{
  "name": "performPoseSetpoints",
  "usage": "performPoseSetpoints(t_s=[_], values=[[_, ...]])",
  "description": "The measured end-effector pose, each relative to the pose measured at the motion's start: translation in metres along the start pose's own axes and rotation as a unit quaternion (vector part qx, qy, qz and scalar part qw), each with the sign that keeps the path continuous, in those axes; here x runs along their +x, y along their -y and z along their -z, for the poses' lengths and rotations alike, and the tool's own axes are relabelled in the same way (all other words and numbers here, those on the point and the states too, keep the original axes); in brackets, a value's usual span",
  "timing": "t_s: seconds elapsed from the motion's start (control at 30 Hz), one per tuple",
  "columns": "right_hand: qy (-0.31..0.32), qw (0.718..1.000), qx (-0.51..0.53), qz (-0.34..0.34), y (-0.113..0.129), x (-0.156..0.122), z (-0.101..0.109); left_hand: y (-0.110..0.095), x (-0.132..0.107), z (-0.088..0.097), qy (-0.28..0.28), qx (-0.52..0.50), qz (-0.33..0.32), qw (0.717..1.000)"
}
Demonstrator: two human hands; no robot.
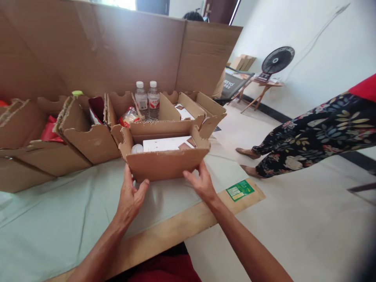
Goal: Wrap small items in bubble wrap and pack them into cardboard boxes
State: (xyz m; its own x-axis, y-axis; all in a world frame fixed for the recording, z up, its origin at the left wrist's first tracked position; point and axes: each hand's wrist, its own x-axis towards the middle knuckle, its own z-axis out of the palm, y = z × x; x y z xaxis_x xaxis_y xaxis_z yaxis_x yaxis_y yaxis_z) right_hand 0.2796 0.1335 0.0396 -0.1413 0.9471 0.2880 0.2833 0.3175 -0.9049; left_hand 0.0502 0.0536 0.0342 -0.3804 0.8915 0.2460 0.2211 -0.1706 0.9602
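Between my two hands is a small open-topped cardboard box [169,166], in front of a row of similar boxes. My left hand [131,194] grips its lower left corner, thumb along the front and fingers partly hidden at the side. On the lower right corner, my right hand [203,183] holds it the same way, fingertips mostly out of sight. Inside the box lie a white carton [164,144] with brown patches and a clear plastic item [137,149] at the left end. Whether the box's base touches the table cloth I cannot tell.
Two water bottles [153,102], a snack packet [129,116] and a red packet [50,131] sit in the row's boxes. A tall cardboard panel [123,51] rises behind. A person in patterned trousers [311,133] stands right; a fan [277,60] is beyond.
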Motion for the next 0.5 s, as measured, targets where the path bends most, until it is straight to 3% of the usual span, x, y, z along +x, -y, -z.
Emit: performPoseSetpoints(t_s=[0.13,0.2,0.27,0.37,0.43,0.5], values=[[0.039,0.999,0.002,0.025,0.033,-0.058,-0.021,-0.011,-0.056,0.059,-0.056,-0.001,0.055,0.997],[0.081,0.995,0.031,0.047,0.054,-0.063,-0.047,-0.021,-0.072,0.093,-0.111,0.001,0.080,0.991],[0.112,0.989,0.058,0.081,0.072,-0.048,-0.069,-0.035,-0.066,0.113,-0.156,0.010,0.068,0.985],[0.080,0.990,0.057,0.104,0.084,-0.015,-0.071,-0.052,-0.034,0.102,-0.157,0.031,0.002,0.987],[0.020,0.995,0.033,0.091,0.082,-0.009,-0.054,-0.055,-0.019,0.079,-0.089,0.008,-0.026,0.996],[-0.050,0.996,0.006,0.075,0.078,-0.018,-0.036,-0.053,-0.018,0.062,-0.041,-0.002,-0.027,0.999]])
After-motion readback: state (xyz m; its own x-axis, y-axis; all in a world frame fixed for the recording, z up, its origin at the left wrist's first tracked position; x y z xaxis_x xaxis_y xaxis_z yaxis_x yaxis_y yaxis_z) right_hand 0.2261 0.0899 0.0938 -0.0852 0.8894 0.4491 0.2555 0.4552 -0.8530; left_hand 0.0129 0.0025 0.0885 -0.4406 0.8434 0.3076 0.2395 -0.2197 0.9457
